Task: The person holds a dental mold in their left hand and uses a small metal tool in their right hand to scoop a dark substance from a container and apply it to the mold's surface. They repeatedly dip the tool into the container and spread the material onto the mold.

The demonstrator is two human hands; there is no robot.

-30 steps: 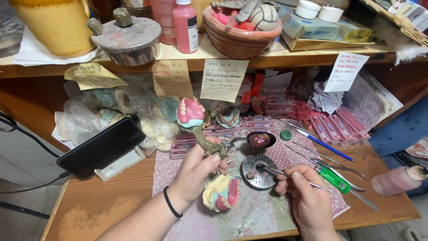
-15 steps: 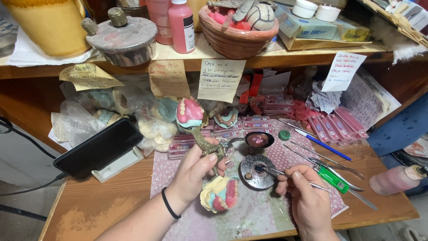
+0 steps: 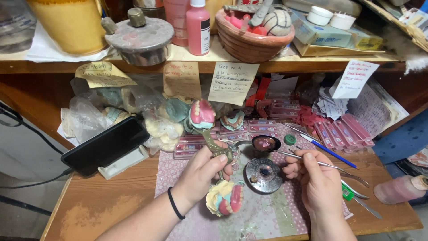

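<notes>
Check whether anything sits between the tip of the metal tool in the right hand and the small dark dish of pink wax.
Nothing visible does. The right hand holds the tool, whose tip already reaches the dish; the burner sits nearer, below that line.

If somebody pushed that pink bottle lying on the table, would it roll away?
Probably yes: the pink bottle lies on its side and looks round. It sits near the table's right edge, so it might roll off. It looks like plastic, so likely light.

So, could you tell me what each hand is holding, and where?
Left hand grips the metal articulator by its frame, denture model below. Right hand pinches a thin metal tool mid-shaft.
</notes>
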